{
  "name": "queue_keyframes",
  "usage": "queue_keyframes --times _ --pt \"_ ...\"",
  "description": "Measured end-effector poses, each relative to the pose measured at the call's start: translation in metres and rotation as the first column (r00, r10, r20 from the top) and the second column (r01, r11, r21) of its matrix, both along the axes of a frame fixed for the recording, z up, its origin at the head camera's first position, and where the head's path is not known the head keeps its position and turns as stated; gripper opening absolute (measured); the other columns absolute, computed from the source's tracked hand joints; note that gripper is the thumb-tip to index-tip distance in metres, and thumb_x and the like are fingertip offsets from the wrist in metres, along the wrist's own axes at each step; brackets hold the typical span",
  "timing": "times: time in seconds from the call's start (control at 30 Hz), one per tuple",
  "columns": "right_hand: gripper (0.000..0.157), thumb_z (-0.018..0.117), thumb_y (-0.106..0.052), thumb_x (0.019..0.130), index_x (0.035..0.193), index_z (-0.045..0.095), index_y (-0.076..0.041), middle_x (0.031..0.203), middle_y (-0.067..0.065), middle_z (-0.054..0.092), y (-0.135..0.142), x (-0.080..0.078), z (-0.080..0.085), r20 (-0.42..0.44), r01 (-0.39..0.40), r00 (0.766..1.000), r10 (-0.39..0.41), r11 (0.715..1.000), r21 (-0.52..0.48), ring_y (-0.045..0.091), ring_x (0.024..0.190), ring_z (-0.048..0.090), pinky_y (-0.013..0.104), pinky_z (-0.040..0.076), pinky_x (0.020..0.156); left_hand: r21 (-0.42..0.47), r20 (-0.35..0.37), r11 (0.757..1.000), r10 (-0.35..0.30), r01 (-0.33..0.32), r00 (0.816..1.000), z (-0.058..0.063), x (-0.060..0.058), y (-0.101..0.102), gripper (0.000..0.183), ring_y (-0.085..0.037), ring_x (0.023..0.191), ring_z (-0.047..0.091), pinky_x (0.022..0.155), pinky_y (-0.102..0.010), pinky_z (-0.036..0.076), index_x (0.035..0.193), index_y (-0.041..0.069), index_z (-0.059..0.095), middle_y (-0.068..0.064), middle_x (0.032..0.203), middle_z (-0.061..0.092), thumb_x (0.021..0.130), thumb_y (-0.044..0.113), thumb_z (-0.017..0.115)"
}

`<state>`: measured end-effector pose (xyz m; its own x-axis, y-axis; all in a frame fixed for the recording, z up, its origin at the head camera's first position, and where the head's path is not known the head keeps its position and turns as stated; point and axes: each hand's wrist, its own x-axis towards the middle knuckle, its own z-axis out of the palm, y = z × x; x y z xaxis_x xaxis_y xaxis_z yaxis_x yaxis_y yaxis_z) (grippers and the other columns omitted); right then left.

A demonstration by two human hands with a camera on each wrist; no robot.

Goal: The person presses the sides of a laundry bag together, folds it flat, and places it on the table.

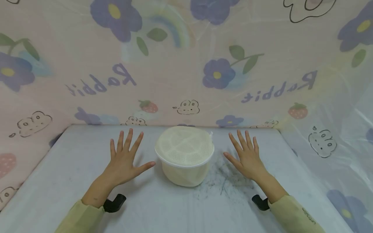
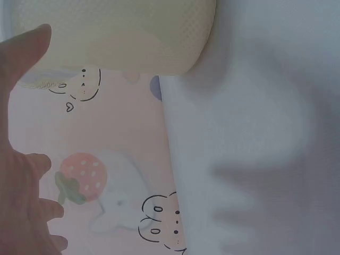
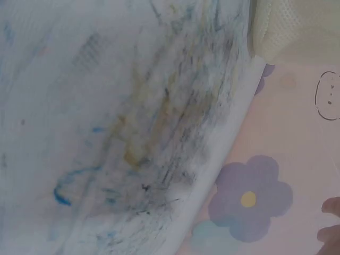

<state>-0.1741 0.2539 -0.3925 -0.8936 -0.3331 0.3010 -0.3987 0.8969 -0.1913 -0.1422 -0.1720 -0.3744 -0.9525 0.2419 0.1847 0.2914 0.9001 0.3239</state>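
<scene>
A round cream-coloured tub with a finely perforated lid (image 1: 185,145) stands upright on the white-covered table, between my two hands. To its left, my left hand (image 1: 123,165) is held palm down with the fingers spread, its thumb pointing at the tub's side. The left wrist view has that thumb (image 2: 32,50) in front of the tub's wall (image 2: 133,32). My right hand (image 1: 247,160) is spread on the other side, farther from the tub. Only a corner of the tub (image 3: 297,32) and a few right fingertips (image 3: 332,207) show in the right wrist view. Both hands hold nothing.
Dark, blue and brownish smudges (image 3: 159,122) mark the table cover (image 1: 163,210) right of the tub. Behind and at both sides hangs a pink sheet (image 1: 175,74) printed with flowers, rabbits and strawberries. A black curved piece (image 1: 115,203) sits at each wrist.
</scene>
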Motion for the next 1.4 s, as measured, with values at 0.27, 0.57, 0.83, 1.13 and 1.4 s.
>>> queue_keyframes --times 0.27,0.57,0.83,1.13,1.4 --pt "0.069 0.048 -0.046 0.098 0.154 0.022 -0.015 0.158 0.022 0.013 0.000 -0.001 0.003 -0.005 -0.005 1.000 0.005 0.998 -0.056 0.039 0.147 -0.004 0.063 -0.002 0.112 0.029 0.027 0.999 0.018 -0.019 0.999 0.001 -0.001 0.000 0.094 -0.036 0.143 -0.026 0.107 -0.063 -0.020 0.156 0.020 0.003 -0.017 0.159 -0.014 0.088 0.067 0.049" --pt "0.061 0.049 -0.038 0.099 0.147 0.034 -0.004 0.154 0.030 0.018 -0.002 0.000 0.005 0.039 -0.007 0.999 0.014 0.985 -0.170 0.048 0.144 0.005 0.066 0.004 0.109 0.103 0.081 0.994 0.030 -0.038 0.996 -0.001 -0.002 -0.001 0.080 -0.044 0.144 -0.016 0.108 -0.066 -0.015 0.155 0.013 0.008 -0.026 0.158 -0.003 0.097 0.058 0.038" --pt "0.058 0.049 -0.035 0.099 0.145 0.036 -0.001 0.150 0.030 0.026 -0.008 0.003 0.011 0.117 0.012 0.993 0.020 0.965 -0.263 0.050 0.140 0.016 0.069 0.009 0.106 0.195 0.061 0.977 0.074 -0.085 0.995 0.002 -0.002 0.003 0.071 -0.052 0.142 0.002 0.109 -0.068 -0.002 0.152 0.001 0.018 -0.034 0.150 0.023 0.102 0.049 0.033" --pt "0.058 0.036 -0.042 0.103 0.145 0.038 -0.003 0.146 0.025 0.037 -0.020 0.003 0.026 0.294 0.132 0.956 0.010 0.879 -0.459 0.046 0.133 0.034 0.067 0.029 0.102 0.400 0.127 0.901 0.129 -0.170 0.983 0.013 0.000 0.010 0.066 -0.048 0.126 0.036 0.099 -0.065 0.030 0.149 -0.004 0.025 -0.032 0.139 0.039 0.104 0.045 0.027" --pt "0.064 0.023 -0.048 0.104 0.141 0.039 0.002 0.140 0.027 0.046 -0.023 0.000 0.037 0.411 0.228 0.906 0.096 0.708 -0.668 0.041 0.132 0.040 0.055 0.029 0.111 0.525 0.304 0.803 0.133 -0.282 0.943 0.025 -0.002 0.015 0.069 -0.039 0.118 0.048 0.095 -0.053 0.041 0.150 0.000 0.024 -0.025 0.131 0.045 0.102 0.049 0.029"
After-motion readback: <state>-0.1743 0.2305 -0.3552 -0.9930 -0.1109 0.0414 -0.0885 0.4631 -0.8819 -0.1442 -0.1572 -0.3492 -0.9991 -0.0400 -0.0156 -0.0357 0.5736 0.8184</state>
